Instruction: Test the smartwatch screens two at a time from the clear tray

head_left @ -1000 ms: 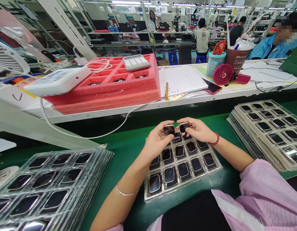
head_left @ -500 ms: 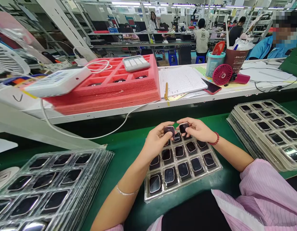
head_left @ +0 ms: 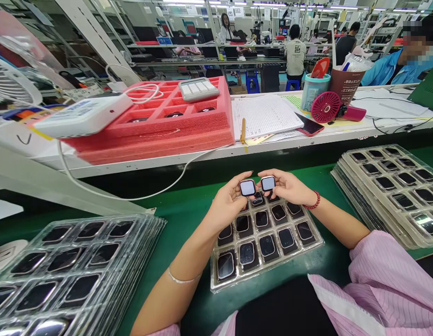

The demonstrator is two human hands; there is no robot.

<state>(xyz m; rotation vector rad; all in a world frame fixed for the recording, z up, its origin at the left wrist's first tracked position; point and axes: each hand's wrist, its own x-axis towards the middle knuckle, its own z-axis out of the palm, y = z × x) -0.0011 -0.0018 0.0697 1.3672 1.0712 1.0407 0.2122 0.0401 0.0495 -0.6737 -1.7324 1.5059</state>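
My left hand [head_left: 227, 205] holds a square watch face [head_left: 247, 187] by its edges, its screen lit white. Beside it, my right hand [head_left: 289, 187] grips a second watch face [head_left: 268, 183], also lit white. The two watch faces are side by side but apart, above the far edge of a clear plastic tray [head_left: 268, 270]. Rows of dark-screened watch faces sit in the tray's compartments on the green mat. My fingers hide part of its back row.
Stacked trays of watch faces stand at the left [head_left: 132, 261] and right [head_left: 363, 196]. Behind is a white shelf with red foam [head_left: 156, 140], a white device [head_left: 85, 114], papers [head_left: 267, 116], a phone and a pink fan [head_left: 325, 107]. A cable hangs below it.
Both screens have turned from dark to white. My thumbs have moved down off the screens toward the lower edges, while both hands keep hold of the watch faces.
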